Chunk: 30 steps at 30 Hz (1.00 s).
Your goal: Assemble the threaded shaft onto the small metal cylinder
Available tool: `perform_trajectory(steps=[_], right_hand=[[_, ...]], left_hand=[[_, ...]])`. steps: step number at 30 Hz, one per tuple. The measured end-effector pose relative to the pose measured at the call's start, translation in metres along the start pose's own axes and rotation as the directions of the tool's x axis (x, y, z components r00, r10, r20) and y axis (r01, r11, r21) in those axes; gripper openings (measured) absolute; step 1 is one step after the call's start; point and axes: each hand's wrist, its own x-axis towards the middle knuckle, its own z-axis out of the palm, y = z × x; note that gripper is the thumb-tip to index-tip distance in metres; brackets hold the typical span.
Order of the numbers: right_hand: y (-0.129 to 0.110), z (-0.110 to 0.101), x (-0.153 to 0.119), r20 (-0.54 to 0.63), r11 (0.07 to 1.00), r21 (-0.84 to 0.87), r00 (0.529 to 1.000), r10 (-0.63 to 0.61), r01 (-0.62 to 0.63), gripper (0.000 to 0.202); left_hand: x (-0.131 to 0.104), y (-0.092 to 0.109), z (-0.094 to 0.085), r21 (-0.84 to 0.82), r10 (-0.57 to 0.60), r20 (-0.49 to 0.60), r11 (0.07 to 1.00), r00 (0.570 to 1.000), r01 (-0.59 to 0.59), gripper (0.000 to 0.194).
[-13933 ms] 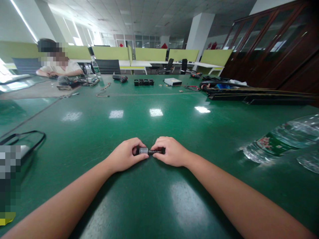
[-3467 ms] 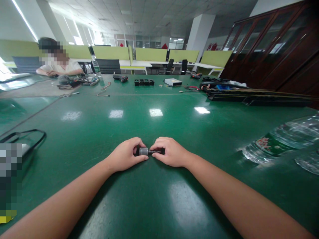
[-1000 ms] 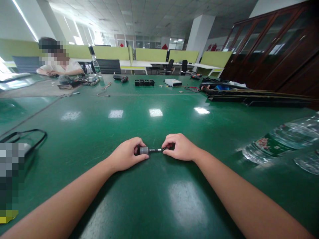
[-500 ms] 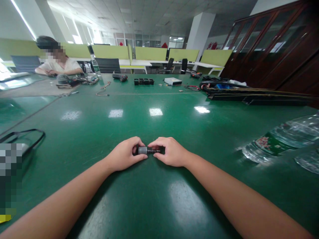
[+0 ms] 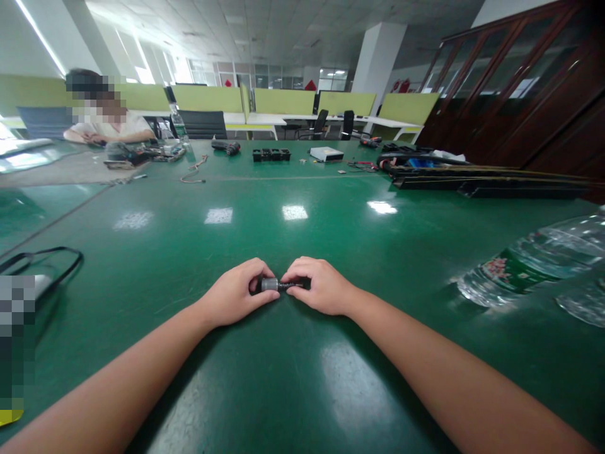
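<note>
A small cylindrical part (image 5: 270, 284) with a grey body and a dark, thin, ridged shaft lies sideways low over the green table (image 5: 293, 246), near the middle of the view. My left hand (image 5: 241, 291) pinches the grey body between thumb and fingers. Around the dark shaft end, my right hand (image 5: 321, 287) is closed, its thumb and fingertips at the shaft. The fingertips of both hands are close together, with a narrow gap between them. Whether the part rests on the table cannot be made out.
Clear bottles (image 5: 520, 271) lie at the right. A black strap (image 5: 70, 252) loops at the left edge. Across the table are a black block (image 5: 271, 155), a white box (image 5: 326, 154), a drill (image 5: 225, 147) and long black bars (image 5: 491, 180). A person (image 5: 111, 120) sits far left.
The right hand's thumb and fingertips have shifted slightly left along the shaft. The whole view has moved a little; the left hand keeps its hold.
</note>
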Motion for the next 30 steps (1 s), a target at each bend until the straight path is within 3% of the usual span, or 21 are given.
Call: perform_trajectory(steps=[8, 16, 30], right_hand=[[0.0007, 0.0027, 0.0006, -0.003, 0.999, -0.03, 1.0, 0.015, -0.015, 0.016], [-0.0012, 0.0039, 0.001, 0.011, 0.999, -0.041, 1.0, 0.007, -0.007, 0.013], [-0.0016, 0.0011, 0.0019, 0.029, 1.0, -0.026, 1.0, 0.002, -0.001, 0.009]], left_hand=[[0.0009, 0.0022, -0.0002, -0.017, -0.043, 0.02, 0.999, 0.999, 0.043, 0.029], [0.0017, 0.0013, 0.0, -0.048, 0.02, -0.003, 0.999, 1.0, -0.02, 0.026], [0.0025, 0.0035, 0.0002, -0.02, 0.002, -0.003, 1.0, 1.0, -0.002, 0.029]])
